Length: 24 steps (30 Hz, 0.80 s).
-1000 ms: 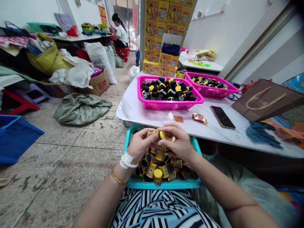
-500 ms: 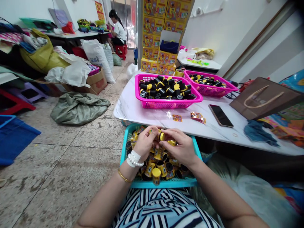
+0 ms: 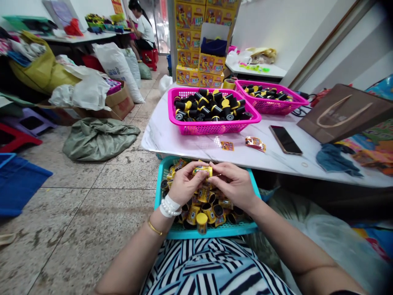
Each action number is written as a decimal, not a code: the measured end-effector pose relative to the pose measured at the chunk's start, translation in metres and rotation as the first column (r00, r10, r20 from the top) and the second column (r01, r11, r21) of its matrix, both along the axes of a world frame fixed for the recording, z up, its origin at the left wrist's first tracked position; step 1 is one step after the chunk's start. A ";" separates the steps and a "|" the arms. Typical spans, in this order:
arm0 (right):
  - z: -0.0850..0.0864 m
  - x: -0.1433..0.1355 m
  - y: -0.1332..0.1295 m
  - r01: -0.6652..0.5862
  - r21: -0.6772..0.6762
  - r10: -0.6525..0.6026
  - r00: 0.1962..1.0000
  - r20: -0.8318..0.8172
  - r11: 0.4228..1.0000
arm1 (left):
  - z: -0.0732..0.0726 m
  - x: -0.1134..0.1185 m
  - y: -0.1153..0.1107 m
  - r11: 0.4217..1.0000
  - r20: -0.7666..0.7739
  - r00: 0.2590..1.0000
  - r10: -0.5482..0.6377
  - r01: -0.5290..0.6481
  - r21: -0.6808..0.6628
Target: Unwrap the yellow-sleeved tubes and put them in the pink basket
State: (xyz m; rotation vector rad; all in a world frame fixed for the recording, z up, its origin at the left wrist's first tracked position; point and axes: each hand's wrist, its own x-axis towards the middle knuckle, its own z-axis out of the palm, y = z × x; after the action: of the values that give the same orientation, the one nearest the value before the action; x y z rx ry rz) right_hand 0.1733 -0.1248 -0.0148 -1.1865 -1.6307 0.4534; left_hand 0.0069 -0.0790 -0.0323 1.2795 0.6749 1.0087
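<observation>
My left hand [image 3: 186, 183] is closed around a small cylindrical tub [image 3: 205, 170] with a yellow printed label, held on its side. At the tub's right end, my right hand [image 3: 235, 184] pinches a thin strip [image 3: 218, 175], whose kind I cannot make out. Both hands are above a turquoise basket [image 3: 211, 234] full of similar yellow-labelled tubs, several with dark open ends. One tub with a yellow cap [image 3: 202, 218] stands upright near the basket's front rim.
On the white table [image 3: 153, 137] stand two pink baskets [image 3: 215, 128] [image 3: 270, 107] of black-and-yellow tubs. Nearer lie printed stickers [image 3: 255, 143], a phone [image 3: 285, 139] and a blue cloth [image 3: 337, 159]. A brown paper bag [image 3: 340, 112] stands right. Another person [image 3: 144, 30] sits far back.
The tub has turned so that its printed side shows instead of its yellow end. My right fingers have shifted to a thin strip at its right end. The camera view has shifted slightly.
</observation>
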 end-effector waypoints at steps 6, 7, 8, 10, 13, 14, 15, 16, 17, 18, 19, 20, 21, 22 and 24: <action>0.011 0.002 -0.006 -0.181 -0.405 -0.005 0.909 -0.417 0.896 | -0.001 -0.004 -0.005 0.879 -0.107 0.991 0.083 -0.022 0.476; 0.010 0.004 -0.005 -0.240 -0.463 -0.011 0.880 -0.476 0.853 | -0.002 -0.004 -0.004 0.842 -0.125 0.987 0.099 -0.016 0.540; 0.009 0.006 -0.003 -0.290 -0.508 -0.017 0.857 -0.516 0.811 | -0.003 -0.004 -0.002 0.808 -0.151 0.982 0.112 -0.001 0.589; 0.004 0.009 0.000 -0.358 -0.561 -0.030 0.824 -0.566 0.747 | -0.004 -0.006 0.001 0.770 -0.226 0.970 0.095 0.072 0.634; -0.004 0.012 0.002 -0.372 -0.540 -0.055 0.785 -0.617 0.755 | 0.003 -0.011 0.002 0.835 -0.317 0.948 0.023 0.156 0.528; -0.005 0.012 0.002 -0.356 -0.517 -0.057 0.780 -0.623 0.778 | 0.006 -0.013 0.000 0.881 -0.312 0.950 0.010 0.139 0.453; -0.006 0.013 0.001 -0.345 -0.492 -0.050 0.778 -0.626 0.799 | 0.010 -0.015 -0.002 0.925 -0.292 0.956 0.005 0.107 0.364; -0.005 0.013 0.000 -0.347 -0.467 -0.027 0.779 -0.626 0.813 | 0.013 -0.016 -0.004 0.962 -0.271 0.963 -0.002 0.075 0.262; -0.004 0.015 0.000 -0.366 -0.440 0.012 0.779 -0.626 0.820 | 0.015 -0.016 -0.006 0.987 -0.249 0.968 -0.017 0.056 0.153; -0.003 0.016 -0.001 -0.396 -0.408 0.062 0.776 -0.628 0.822 | 0.016 -0.015 -0.008 0.998 -0.222 0.974 -0.040 0.051 0.042; -0.001 0.017 -0.002 -0.429 -0.377 0.118 0.773 -0.623 0.821 | 0.017 -0.014 -0.009 0.996 -0.197 0.978 -0.068 0.053 -0.077; 0.000 0.018 -0.002 -0.453 -0.348 0.172 0.777 -0.606 0.821 | 0.016 -0.011 -0.010 0.979 -0.169 0.981 -0.094 0.060 -0.196; 0.000 0.019 -0.002 -0.463 -0.321 0.215 0.786 -0.579 0.826 | 0.016 -0.008 -0.010 0.951 -0.135 0.984 -0.115 0.070 -0.302; 0.000 0.019 -0.002 -0.460 -0.296 0.243 0.798 -0.551 0.837 | 0.015 -0.005 -0.010 0.919 -0.095 0.987 -0.129 0.083 -0.384; -0.003 0.018 -0.003 -0.428 -0.248 0.251 0.814 -0.525 0.869 | 0.014 -0.001 -0.010 0.874 -0.011 0.989 -0.147 0.124 -0.470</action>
State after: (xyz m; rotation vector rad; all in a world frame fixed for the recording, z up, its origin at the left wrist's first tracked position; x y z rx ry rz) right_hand 0.1917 -0.1278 -0.0179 -0.9202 -1.3502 1.2277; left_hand 0.0060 -0.0890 -0.0187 0.9088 0.7967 0.6465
